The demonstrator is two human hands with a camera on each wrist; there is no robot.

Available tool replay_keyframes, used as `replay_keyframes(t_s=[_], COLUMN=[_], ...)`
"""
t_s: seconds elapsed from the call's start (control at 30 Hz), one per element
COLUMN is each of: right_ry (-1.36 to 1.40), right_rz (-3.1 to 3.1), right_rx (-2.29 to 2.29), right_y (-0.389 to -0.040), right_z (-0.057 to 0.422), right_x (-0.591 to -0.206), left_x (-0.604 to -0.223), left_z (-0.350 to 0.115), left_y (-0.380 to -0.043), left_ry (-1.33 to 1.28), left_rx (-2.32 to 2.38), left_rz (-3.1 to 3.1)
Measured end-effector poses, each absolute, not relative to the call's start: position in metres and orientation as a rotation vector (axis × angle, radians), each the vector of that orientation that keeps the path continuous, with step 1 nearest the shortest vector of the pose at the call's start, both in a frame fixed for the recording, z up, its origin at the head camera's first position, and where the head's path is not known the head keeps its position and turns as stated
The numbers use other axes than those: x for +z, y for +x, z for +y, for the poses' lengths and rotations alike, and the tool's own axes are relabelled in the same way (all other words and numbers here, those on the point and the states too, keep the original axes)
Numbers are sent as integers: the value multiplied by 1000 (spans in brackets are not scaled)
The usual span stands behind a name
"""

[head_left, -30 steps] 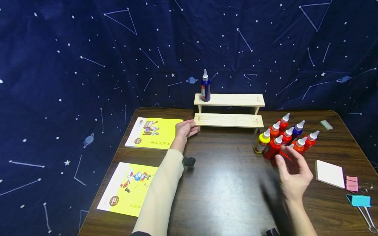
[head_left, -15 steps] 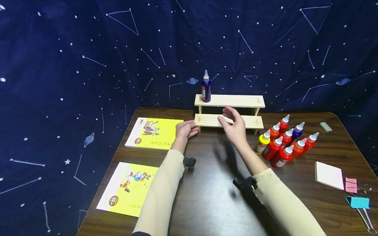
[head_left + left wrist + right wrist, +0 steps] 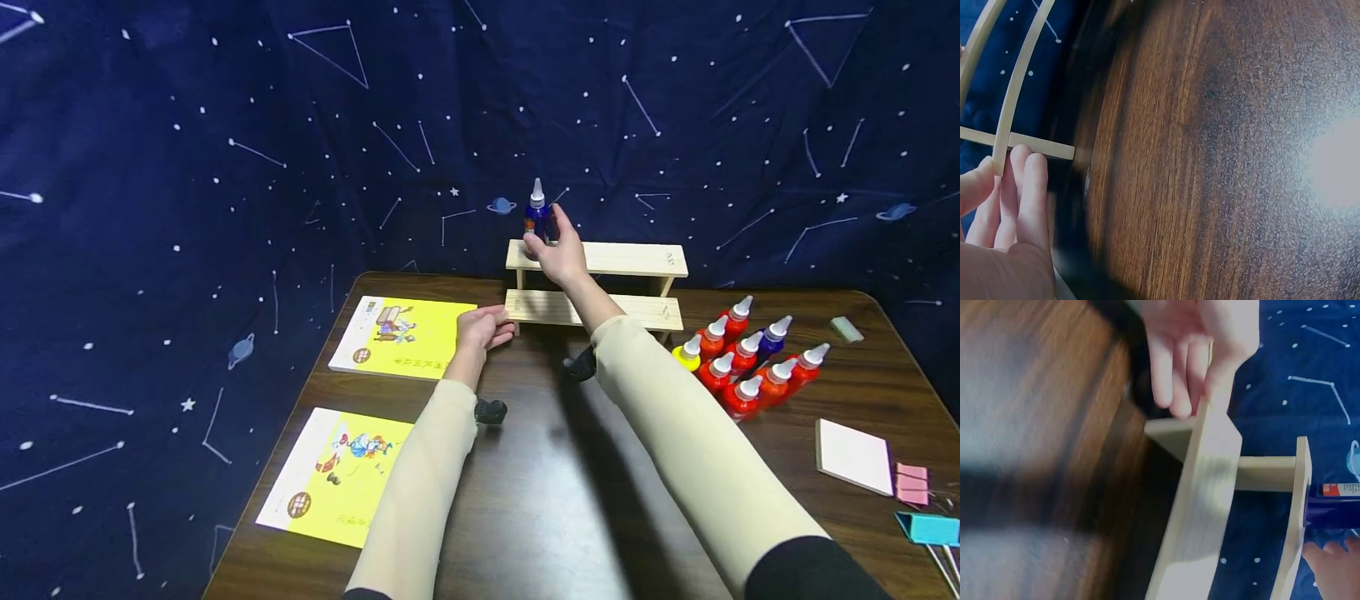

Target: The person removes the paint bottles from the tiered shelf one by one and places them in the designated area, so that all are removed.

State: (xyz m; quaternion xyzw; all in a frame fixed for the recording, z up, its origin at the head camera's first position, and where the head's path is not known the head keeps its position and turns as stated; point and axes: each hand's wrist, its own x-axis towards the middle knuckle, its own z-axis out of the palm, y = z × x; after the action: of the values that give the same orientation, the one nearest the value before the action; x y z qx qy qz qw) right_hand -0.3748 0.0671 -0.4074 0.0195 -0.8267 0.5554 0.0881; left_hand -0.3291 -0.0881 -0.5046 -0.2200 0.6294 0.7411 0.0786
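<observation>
A two-tier wooden display stand (image 3: 637, 259) stands at the back of the table. A dark blue squeeze paint bottle (image 3: 536, 218) with a white nozzle is upright at the left end of its upper tier. My right hand (image 3: 564, 254) reaches up to this bottle, thumb overlapping its front and index finger beside it. In the right wrist view, a small gap shows between the fingertips (image 3: 1313, 551) and the blue bottle (image 3: 1332, 512). My left hand (image 3: 480, 327) holds the lower tier's left end, thumb on top and fingers (image 3: 1035, 187) below.
Several paint bottles, mostly red (image 3: 741, 398), stand grouped at the right, with a yellow bottle (image 3: 687, 353) and another blue bottle (image 3: 772, 340) among them. Two yellow books (image 3: 435, 333) lie at left. A white pad (image 3: 853, 458) and binder clips (image 3: 928, 528) lie far right.
My right hand has moved from the grouped bottles at the right, across the lower tier, up to the blue bottle. My left hand stays on the stand. The view has shifted slightly.
</observation>
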Motion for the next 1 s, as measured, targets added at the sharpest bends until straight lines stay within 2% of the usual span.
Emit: replay_keyframes(t_s=[0.3, 0.5, 0.63, 0.87, 1.0], right_ry=[-11, 62, 64, -1, -57], right_rz=[-2385, -2193, -2057, -2057, -2089], right_rx=[1606, 1764, 1893, 1979, 1911], right_y=[-367, -343, -310, -219, -183], right_z=[63, 59, 68, 107, 138], right_x=[-407, -425, -437, -437, -465], left_x=[-504, -506, -505, -503, -505], left_z=[-83, -88, -88, -86, -85], left_y=[-326, -329, -329, -328, -330], left_ry=[-644, -657, -651, -644, -646], left_rx=[2223, 2214, 2218, 2223, 2226], left_rz=[1872, 1879, 1879, 1891, 1879])
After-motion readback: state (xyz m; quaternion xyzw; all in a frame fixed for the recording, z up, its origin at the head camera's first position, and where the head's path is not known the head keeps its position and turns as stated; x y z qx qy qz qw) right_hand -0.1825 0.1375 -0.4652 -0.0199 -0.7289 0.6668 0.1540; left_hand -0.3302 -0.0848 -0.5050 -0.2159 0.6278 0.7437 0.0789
